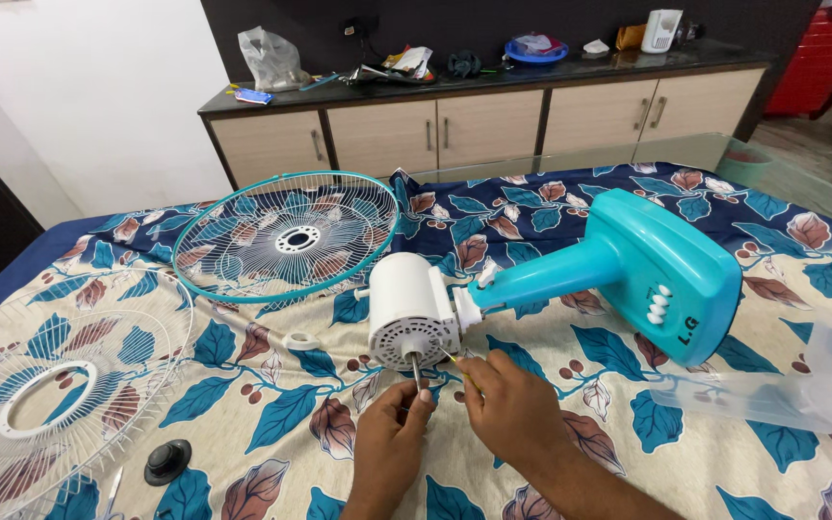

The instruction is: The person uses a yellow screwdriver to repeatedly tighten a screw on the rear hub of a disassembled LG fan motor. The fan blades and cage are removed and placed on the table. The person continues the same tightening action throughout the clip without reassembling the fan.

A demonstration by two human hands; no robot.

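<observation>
Motor (410, 310), white, lying on the leafy cloth (339, 404) mid-table, joined to a teal fan base (662, 274). Left hand (389, 445) pinching the steel shaft (417, 370) poking out below. Right hand (512, 409) just beside, fingers closed on a thin yellow tool (455, 362). Teal grill (286, 236) behind, white grill (50, 380) and black knob (168, 459) off left.
</observation>
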